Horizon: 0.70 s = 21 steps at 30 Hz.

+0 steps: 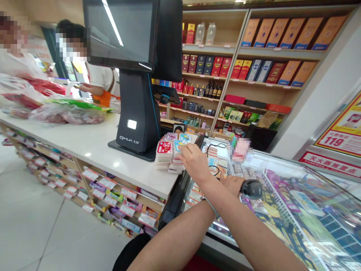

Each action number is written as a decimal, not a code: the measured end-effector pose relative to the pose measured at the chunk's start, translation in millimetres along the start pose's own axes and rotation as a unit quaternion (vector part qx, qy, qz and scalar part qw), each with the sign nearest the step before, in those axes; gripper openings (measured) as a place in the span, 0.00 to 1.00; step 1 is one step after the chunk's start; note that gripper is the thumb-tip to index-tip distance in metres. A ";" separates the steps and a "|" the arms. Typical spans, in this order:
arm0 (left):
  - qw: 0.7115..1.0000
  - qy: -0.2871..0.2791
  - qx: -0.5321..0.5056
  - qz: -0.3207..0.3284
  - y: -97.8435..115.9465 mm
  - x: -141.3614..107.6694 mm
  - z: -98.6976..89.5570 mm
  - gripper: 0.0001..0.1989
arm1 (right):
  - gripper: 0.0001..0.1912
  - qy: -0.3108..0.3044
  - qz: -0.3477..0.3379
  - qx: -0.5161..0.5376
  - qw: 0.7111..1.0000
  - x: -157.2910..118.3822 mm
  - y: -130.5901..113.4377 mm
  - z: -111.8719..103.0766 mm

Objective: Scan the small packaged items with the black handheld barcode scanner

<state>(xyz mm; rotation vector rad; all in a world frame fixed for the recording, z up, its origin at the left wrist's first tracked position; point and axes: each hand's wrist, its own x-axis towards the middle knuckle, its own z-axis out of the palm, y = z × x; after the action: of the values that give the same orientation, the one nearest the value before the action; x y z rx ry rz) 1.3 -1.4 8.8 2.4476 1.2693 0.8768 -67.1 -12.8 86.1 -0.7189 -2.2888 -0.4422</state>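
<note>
My forearms cross, the right one over the left. My right hand (194,160) reaches to the stacks of flat packets at the counter's end, its fingers closed on the edge of a blue-and-white packet (178,145). Beside it stands a stack with a red-topped packet (164,148). Partly hidden behind my right forearm, my left hand (232,184) is wrapped round a black handheld barcode scanner (252,188), whose dark head points right. A black cord (216,171) loops near it. A thin bracelet circles my left wrist.
A black checkout terminal (135,113) stands on the white counter (84,139). Plastic bags (70,111) lie at left, with two people behind. To the right is a glass-topped case (282,203) of packaged goods. Shelves (214,51) with boxes and bottles line the back.
</note>
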 end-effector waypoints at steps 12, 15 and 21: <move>0.999 -0.039 0.027 -0.017 -3.7 8.0 1.7 0.18 | 0.13 0.010 0.020 0.000 1.000 -15.9 20.2 -21.5; 1.000 -0.005 0.019 0.001 -4.6 7.4 4.3 0.18 | 0.14 0.001 0.034 -0.013 0.999 -23.8 29.2 -27.9; 0.999 0.030 -0.008 -0.017 -3.8 14.6 12.0 0.16 | 0.12 0.003 0.065 -0.038 0.997 -45.7 50.2 -39.5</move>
<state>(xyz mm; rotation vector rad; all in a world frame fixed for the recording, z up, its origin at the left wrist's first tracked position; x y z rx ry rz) 12.6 13.2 3.3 2.3969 1.3140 0.9544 11.4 -9.5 87.4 -0.8975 -2.2137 -0.4725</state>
